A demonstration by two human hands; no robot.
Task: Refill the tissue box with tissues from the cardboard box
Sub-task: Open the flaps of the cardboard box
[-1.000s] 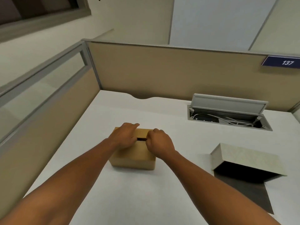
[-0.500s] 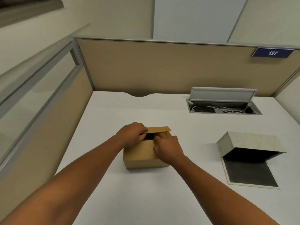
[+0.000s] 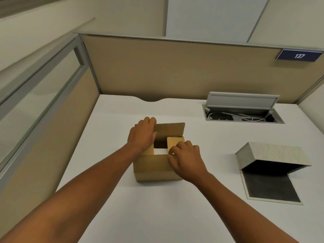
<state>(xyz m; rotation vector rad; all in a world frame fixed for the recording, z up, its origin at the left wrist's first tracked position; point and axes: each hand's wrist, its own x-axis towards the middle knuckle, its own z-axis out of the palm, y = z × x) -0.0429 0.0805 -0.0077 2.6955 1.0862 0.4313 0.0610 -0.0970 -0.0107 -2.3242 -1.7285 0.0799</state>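
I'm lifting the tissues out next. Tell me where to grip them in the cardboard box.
Judging from above: pinch the white tissues by their near edge, reaching straight down through the cardboard box, because only that strip shows; the right flap should be folded back first.

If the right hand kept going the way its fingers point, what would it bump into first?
Probably the small inner flap of the cardboard box; the right hand fingertips already seem to touch it. Depth is hard to judge.

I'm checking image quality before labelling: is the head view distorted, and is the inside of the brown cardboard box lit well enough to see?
Head view: wide-angle bending curves the beige partition wall; the brown cardboard box holds deep shadow at the back, something white lit at the front; focus is slightly soft.
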